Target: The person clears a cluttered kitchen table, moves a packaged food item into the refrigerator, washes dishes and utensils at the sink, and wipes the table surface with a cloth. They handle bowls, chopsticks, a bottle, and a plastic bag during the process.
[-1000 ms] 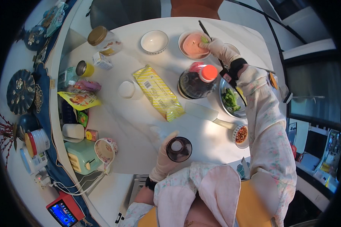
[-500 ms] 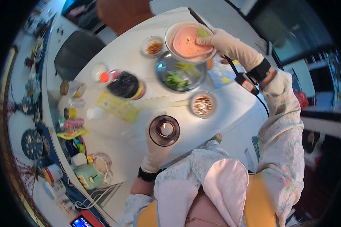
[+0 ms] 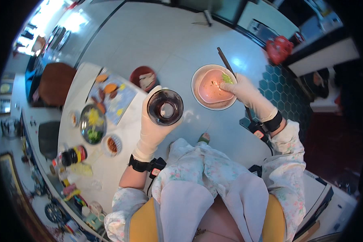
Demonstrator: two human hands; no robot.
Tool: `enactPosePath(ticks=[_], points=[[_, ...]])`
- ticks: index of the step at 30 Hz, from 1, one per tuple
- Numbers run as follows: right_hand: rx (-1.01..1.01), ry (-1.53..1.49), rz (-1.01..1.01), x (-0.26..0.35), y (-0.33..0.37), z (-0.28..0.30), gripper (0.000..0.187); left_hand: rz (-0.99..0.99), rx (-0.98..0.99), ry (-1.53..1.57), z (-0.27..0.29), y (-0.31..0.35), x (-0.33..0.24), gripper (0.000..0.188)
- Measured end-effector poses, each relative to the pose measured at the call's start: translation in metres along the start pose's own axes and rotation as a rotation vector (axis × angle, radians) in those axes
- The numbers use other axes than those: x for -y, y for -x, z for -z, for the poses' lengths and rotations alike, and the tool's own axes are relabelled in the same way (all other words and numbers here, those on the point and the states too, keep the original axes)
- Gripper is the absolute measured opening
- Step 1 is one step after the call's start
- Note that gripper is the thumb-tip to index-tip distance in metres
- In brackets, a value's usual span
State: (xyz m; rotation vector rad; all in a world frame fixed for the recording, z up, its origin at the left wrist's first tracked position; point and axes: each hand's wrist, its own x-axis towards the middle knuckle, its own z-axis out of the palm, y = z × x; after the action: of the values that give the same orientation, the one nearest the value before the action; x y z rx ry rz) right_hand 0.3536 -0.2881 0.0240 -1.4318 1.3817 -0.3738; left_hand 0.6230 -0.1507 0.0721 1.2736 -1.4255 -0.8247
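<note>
In what looks like a carry, the left hand's point(image 3: 150, 130) fingers wrap the glass point(image 3: 165, 108) and the right hand's point(image 3: 252, 97) hold the nested bowls point(image 3: 209, 91) and chopsticks point(image 3: 226, 61), over the floor point(image 3: 169, 44) past the bench point(image 3: 109, 175), so the next move calls for level wrists.

Cream-white gloves point(image 3: 149, 135) meet black wristbands point(image 3: 275, 122). The cup point(image 3: 165, 101) is see-through smoky brown. A pale bowl point(image 3: 195, 82) is pink within, flecked dark, with a bright green leaf piece point(image 3: 226, 78); the stick point(image 3: 226, 60) is near-black. White sleeves point(image 3: 284, 167) carry pink-and-green florals (small, scattered blooms). Farther off: teal hexagonal tiles point(image 3: 278, 90), a red bag point(image 3: 279, 50), a white tabletop point(image 3: 74, 88).
</note>
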Motion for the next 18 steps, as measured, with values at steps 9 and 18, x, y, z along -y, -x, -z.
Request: enactPosePath(ticks=[9,18], points=[[-0.385,-0.294,-0.069,-0.096,-0.047,0.213,0.036,0.043,0.236,0.165,-0.191,-0.206,0.068,0.074],[-0.805,-0.631,-0.22,-0.111,-0.194,0.425,0.031,0.159,0.399,0.419,-0.383,-0.497,0.113,0.07]])
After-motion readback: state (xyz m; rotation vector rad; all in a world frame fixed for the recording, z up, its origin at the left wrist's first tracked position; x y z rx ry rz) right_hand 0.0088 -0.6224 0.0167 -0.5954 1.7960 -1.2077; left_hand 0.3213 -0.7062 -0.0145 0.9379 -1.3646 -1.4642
